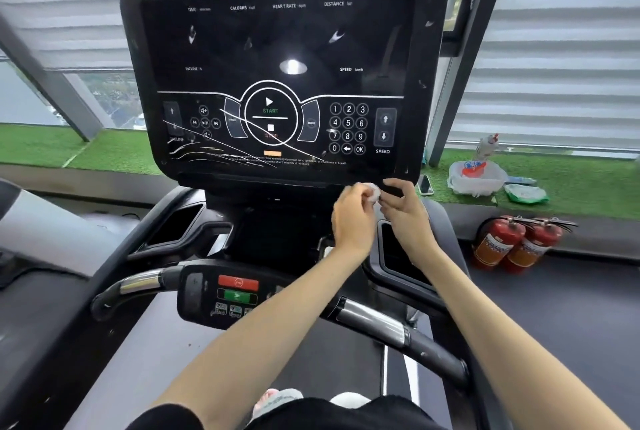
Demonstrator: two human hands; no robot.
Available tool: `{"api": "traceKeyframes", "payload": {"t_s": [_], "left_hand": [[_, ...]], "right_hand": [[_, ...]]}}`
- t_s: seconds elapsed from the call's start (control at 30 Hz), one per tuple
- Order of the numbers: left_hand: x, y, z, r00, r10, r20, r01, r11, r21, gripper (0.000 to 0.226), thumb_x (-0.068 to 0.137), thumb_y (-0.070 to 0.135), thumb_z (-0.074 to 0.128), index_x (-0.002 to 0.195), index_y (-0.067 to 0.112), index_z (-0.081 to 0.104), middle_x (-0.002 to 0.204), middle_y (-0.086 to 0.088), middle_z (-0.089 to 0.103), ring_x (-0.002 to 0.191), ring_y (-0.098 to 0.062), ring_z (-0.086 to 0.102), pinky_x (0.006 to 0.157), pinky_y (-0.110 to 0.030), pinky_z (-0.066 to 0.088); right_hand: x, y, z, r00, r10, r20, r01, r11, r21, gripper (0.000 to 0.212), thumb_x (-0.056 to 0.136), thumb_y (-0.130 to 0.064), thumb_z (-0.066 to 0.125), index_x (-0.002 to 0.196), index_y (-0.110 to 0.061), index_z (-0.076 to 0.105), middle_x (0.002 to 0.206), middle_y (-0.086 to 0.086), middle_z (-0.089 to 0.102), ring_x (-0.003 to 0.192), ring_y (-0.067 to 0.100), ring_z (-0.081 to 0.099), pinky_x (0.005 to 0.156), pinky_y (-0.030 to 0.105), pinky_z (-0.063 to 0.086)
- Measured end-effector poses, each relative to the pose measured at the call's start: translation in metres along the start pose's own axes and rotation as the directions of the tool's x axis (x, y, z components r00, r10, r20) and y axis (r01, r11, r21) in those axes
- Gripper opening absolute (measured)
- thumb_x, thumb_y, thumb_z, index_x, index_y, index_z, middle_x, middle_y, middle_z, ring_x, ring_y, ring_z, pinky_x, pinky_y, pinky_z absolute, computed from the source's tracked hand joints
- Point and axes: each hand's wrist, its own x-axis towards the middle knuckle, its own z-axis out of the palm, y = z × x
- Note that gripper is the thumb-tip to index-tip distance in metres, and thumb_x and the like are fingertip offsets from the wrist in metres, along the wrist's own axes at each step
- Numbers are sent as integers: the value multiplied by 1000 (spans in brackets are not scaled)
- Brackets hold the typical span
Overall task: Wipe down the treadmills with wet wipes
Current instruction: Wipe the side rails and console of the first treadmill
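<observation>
At the lower left of the frame, a black handle bar with a shiny metal part curves toward a small panel with one red and one green button. Above it, in the middle of the frame, stands the big dark treadmill screen; it shows white scratch lines at its lower left and a number pad at its right. Just under the lower right edge of the treadmill screen, the left hand and the right hand meet. Both have the fingers curled, and they pinch between them a small crumpled white wipe; I cannot tell if it touches the edge. Further right, on the green mat by the window, lie a phone, a white plastic bag and a green pack of wipes. Below these, two red fire extinguishers rest side by side on the dark floor.
</observation>
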Motion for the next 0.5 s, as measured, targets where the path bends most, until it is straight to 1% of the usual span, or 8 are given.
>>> {"api": "traceKeyframes", "payload": {"t_s": [0.03,0.1,0.17,0.2,0.27,0.37,0.47,0.5], "left_hand": [[3,-5,-6,1000,-5,-30,4,1000,-4,17,86,-1,56,91,11,68,90,3,61,82,-15,58,75,-27,46],[10,-22,-23,985,-65,-158,63,998,-13,13,86,1,59,90,10,68,88,-1,64,82,-19,60,77,-34,49],[14,-30,-34,960,-144,-242,147,989,-6,11,88,1,58,90,9,66,89,-2,63,83,-20,60,78,-38,50],[13,-29,-32,957,-151,-247,159,987,13,11,89,1,58,91,9,65,89,-3,62,84,-20,59,79,-39,50],[8,-17,-16,982,-88,-166,94,995,32,13,88,0,57,92,9,66,90,-4,62,84,-21,59,77,-37,50],[-1,0,9,998,44,-34,-42,998,47,21,84,-3,55,85,13,67,89,-2,63,78,-18,58,69,-27,45],[-3,0,9,996,88,17,-89,992,88,21,88,1,53,88,15,68,85,5,55,72,-11,50,59,-20,34],[-3,-1,4,993,115,24,-117,988,102,20,89,3,53,89,15,69,84,7,52,71,-9,48,56,-17,31]], "right_hand": [[-1,0,0,1000,5,2,-5,1000,2,45,92,10,46,105,-32,50,116,5,69,94,8,62,77,24,47],[-4,-1,1,1000,2,4,-2,1000,-12,45,91,16,41,109,-24,50,121,5,66,109,5,59,78,10,46],[-7,-1,4,1000,-14,-4,14,1000,-23,46,89,19,39,113,-18,51,122,4,63,115,5,56,81,4,44],[-8,-1,5,1000,-21,-7,21,1000,-21,47,88,20,38,113,-17,51,122,5,63,115,6,56,83,4,43],[-8,-3,6,999,-31,-16,30,999,-15,47,87,19,40,108,-21,53,119,5,64,111,5,59,82,6,45],[-6,-2,5,999,-33,-31,33,999,-7,49,85,17,42,99,-29,53,104,1,71,93,6,65,71,15,51],[-5,-1,3,999,-4,-47,5,999,37,47,84,17,41,108,-20,53,105,6,70,98,16,66,78,27,53],[-5,-3,5,999,-3,-54,5,999,42,47,83,17,39,111,-19,52,108,7,68,102,17,64,80,27,51]]}}
